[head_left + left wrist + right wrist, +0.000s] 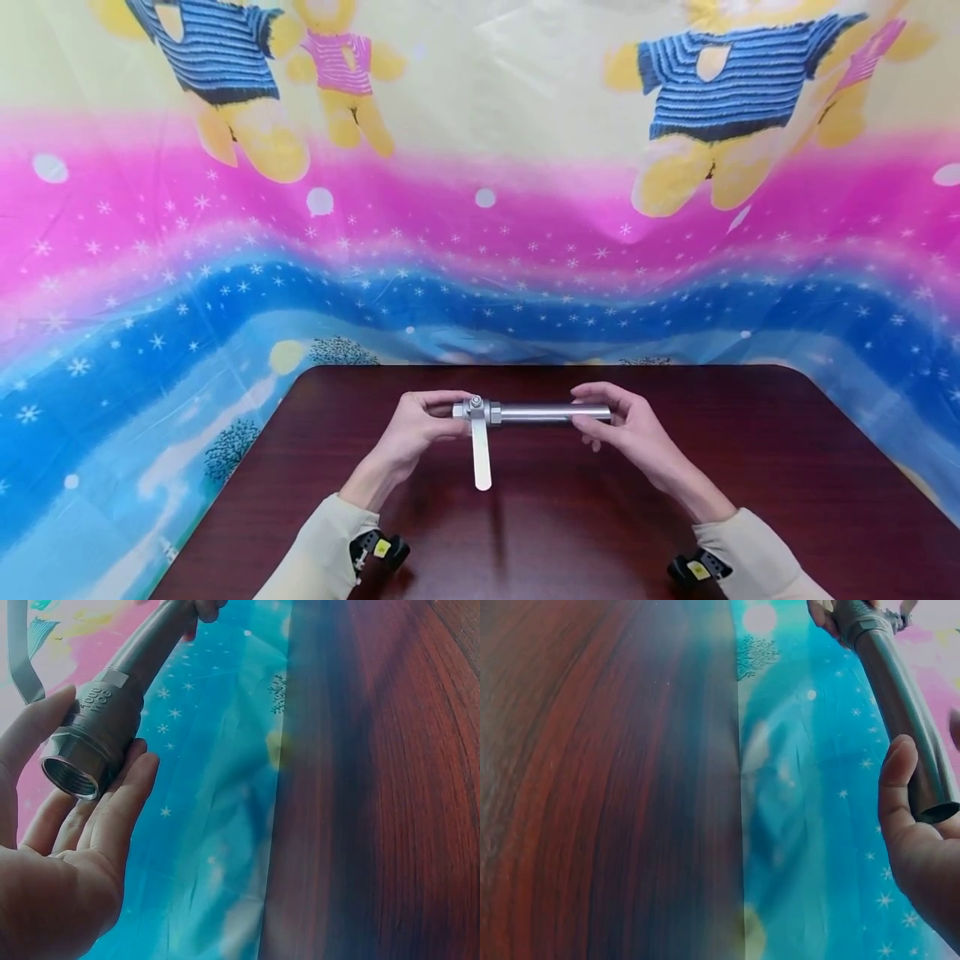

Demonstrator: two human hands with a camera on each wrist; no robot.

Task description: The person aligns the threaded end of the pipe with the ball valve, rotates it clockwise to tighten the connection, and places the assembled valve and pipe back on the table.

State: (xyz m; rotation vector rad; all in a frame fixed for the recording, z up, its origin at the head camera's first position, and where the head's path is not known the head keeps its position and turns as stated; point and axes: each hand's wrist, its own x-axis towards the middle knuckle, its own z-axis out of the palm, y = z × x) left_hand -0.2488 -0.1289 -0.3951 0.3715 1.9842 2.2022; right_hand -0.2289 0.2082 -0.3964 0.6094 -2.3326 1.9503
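Observation:
A silver ball valve is joined to a straight metal pipe, and both are held level above the table in the head view. Thumb and fingers of my left hand pinch the valve body at its outer end. The flat lever handle points toward me. My right hand grips the pipe near its free end, thumb on the near side. In the left wrist view the valve's threaded opening faces the camera. The pipe's open end shows beside my right palm in the right wrist view.
Below the hands lies a dark red wooden table with rounded far corners. A printed cloth with bears and snowflakes hangs behind and around it. Both wrists carry a black strapped device.

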